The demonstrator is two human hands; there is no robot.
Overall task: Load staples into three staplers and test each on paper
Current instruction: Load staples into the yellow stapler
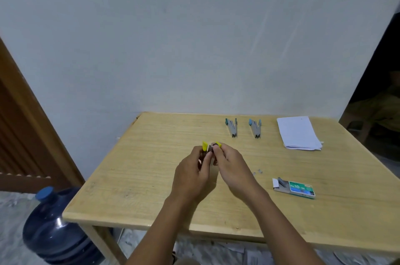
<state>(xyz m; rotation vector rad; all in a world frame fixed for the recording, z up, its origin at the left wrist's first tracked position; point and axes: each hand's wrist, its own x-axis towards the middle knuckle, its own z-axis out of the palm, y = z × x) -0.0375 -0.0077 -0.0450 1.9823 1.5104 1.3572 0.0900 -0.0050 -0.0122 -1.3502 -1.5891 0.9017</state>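
Both hands, the left hand (191, 175) and right hand (232, 168), pinch a small yellow-tipped metal stapler (211, 149) above the pale wooden table (151, 178), with two blue-tipped grey staplers (243, 127) beyond, a white paper stack (297, 132) far right, and an open green staple box (295, 188) right of them.

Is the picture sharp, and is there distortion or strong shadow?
Head view: wide-angle bending curves the door frame at left; light is soft and even, shadows faint under the hands; the yellow stapler is small and slightly blurred; the staple box label is partly readable.
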